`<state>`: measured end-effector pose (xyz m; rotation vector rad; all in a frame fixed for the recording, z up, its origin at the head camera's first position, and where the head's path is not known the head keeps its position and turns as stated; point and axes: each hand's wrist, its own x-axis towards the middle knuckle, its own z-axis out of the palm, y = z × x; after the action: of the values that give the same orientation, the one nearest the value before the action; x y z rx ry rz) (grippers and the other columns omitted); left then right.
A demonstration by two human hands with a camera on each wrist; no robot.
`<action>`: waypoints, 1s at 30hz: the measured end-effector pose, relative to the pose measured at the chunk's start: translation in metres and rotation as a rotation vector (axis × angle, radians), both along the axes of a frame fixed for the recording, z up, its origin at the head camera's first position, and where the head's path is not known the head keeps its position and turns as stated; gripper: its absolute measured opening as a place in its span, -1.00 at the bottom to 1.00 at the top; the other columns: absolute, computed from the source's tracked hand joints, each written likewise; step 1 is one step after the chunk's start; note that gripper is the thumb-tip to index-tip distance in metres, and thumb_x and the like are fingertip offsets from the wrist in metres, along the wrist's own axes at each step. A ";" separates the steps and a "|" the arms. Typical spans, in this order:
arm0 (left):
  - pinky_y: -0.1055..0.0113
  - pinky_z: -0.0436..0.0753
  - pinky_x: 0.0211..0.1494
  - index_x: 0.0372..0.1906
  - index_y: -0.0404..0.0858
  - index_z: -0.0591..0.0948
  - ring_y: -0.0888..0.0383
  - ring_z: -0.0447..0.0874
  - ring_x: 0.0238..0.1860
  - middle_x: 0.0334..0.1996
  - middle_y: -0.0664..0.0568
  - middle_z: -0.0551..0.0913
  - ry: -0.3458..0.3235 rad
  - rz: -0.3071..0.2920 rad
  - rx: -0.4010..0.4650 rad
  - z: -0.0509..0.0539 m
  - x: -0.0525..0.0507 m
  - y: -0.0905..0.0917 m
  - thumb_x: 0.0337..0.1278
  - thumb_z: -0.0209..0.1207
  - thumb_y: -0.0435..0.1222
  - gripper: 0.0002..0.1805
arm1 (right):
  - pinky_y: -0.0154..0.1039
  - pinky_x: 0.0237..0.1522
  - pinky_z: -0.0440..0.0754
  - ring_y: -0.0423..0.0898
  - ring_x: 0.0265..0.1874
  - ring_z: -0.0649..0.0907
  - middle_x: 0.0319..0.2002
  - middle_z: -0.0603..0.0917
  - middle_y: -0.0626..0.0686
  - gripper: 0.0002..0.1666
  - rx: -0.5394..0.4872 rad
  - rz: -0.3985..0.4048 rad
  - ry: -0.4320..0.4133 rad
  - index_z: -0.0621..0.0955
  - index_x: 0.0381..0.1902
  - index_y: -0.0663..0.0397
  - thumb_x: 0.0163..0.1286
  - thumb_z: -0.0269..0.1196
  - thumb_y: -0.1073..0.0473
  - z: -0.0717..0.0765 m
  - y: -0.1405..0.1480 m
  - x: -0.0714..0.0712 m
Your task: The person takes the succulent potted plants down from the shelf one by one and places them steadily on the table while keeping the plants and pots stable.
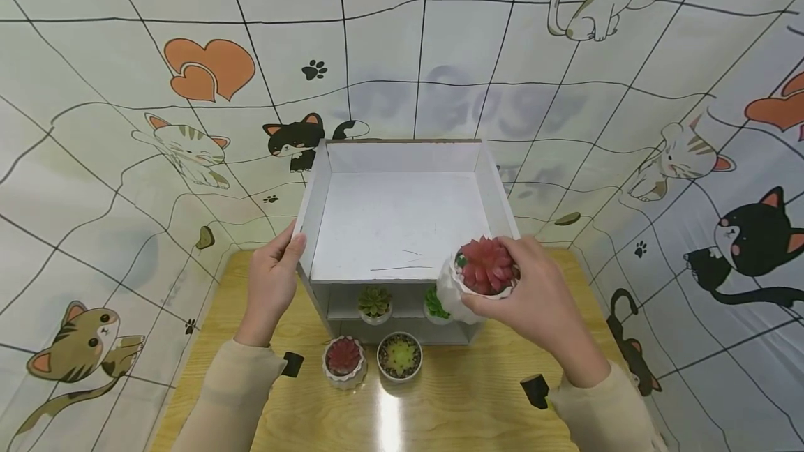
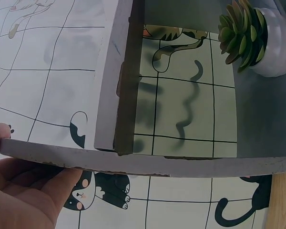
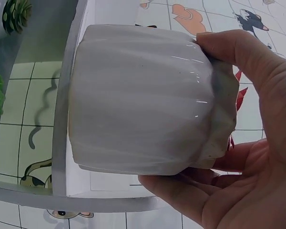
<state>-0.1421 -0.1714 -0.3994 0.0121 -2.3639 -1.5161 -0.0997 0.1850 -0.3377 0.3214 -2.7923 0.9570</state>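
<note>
A white two-level shelf box stands on the wooden table. My left hand grips its left side wall, thumb inside the edge; in the left wrist view the hand holds the board's end. My right hand pinches the rim of a white ribbed pot with a red succulent, held at the shelf's front right. On the lower level sit a green rosette plant at left and a bright green plant at right, partly hidden by the held pot.
On the table before the shelf stand a pot with a dark red plant and a pot with a yellow-green plant. A cloth with cat drawings hangs behind and at both sides.
</note>
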 end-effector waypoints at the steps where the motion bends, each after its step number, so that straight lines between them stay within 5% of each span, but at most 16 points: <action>1: -0.06 0.57 0.28 0.45 -0.30 0.47 -0.06 0.57 0.30 0.30 -0.20 0.57 -0.001 0.002 0.000 0.000 0.000 0.000 0.63 0.01 -0.20 -0.53 | -0.11 -0.21 0.54 0.00 -0.19 0.52 -0.14 0.56 0.08 -0.20 0.000 0.001 0.004 0.62 0.14 0.11 -0.04 0.65 -0.05 -0.001 0.000 0.001; 11: 0.03 0.59 0.26 0.44 -0.29 0.48 -0.05 0.59 0.28 0.29 -0.19 0.58 -0.004 0.009 -0.002 0.000 0.000 0.000 0.63 0.02 -0.19 -0.53 | -0.06 -0.18 0.53 -0.02 -0.18 0.51 -0.11 0.56 0.08 -0.17 -0.008 0.011 0.067 0.63 0.13 0.14 -0.10 0.67 -0.02 -0.014 0.002 0.012; 23: -0.09 0.60 0.24 0.43 -0.28 0.49 -0.08 0.61 0.26 0.29 -0.20 0.59 0.005 0.010 -0.001 0.000 0.000 0.001 0.62 0.03 -0.18 -0.53 | 0.00 -0.16 0.59 -0.02 -0.15 0.54 -0.08 0.59 0.10 -0.16 -0.022 -0.002 0.091 0.63 0.11 0.08 -0.17 0.69 -0.01 -0.034 0.004 0.023; 30: 0.22 0.63 0.20 0.43 -0.27 0.49 -0.07 0.61 0.25 0.28 -0.19 0.59 0.011 0.012 0.001 -0.001 0.000 0.000 0.62 0.03 -0.19 -0.54 | -0.05 -0.21 0.59 -0.04 -0.20 0.54 -0.11 0.56 0.08 -0.10 -0.012 -0.031 0.060 0.63 0.15 0.07 -0.19 0.71 -0.04 -0.043 0.006 0.029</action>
<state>-0.1420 -0.1714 -0.4001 0.0175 -2.3506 -1.5077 -0.0706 0.1908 -0.3806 0.2994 -2.7278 0.9409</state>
